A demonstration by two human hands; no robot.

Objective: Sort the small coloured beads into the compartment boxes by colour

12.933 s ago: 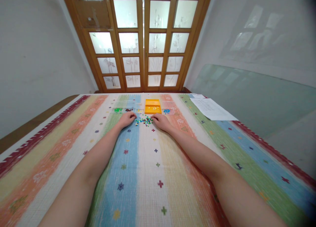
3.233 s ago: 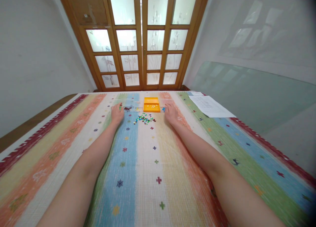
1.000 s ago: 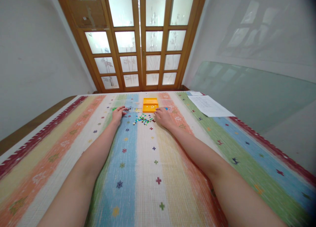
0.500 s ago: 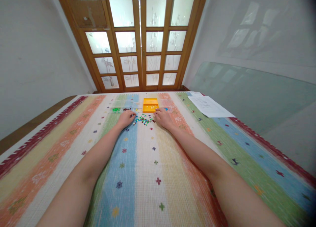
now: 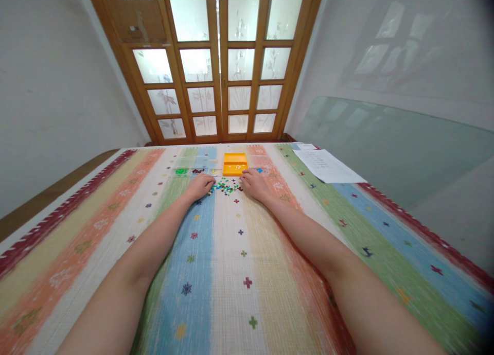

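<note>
A loose pile of small beads (image 5: 226, 187), green, blue, white and dark red, lies on the striped tablecloth between my hands. My left hand (image 5: 201, 186) is at the pile's left edge with its fingers drawn together at the tips; anything between them is too small to make out. At the right edge, my right hand (image 5: 253, 183) rests palm down, fingers slightly bent and apart, no held thing visible. One of its fingers reaches the near right corner of an orange box (image 5: 235, 158). This box stands with its lid up and has some white beads in it.
Left of the orange box, clear trays hold green beads (image 5: 181, 171), dark red beads (image 5: 198, 171) and a few yellow beads (image 5: 214, 172). Blue beads (image 5: 260, 170) sit in another clear tray behind my right hand. A printed paper sheet (image 5: 328, 166) lies at the table's right edge.
My left hand has shifted slightly right, closer into the pile. My right hand stays at almost the same spot. The orange box and trays have not moved.
</note>
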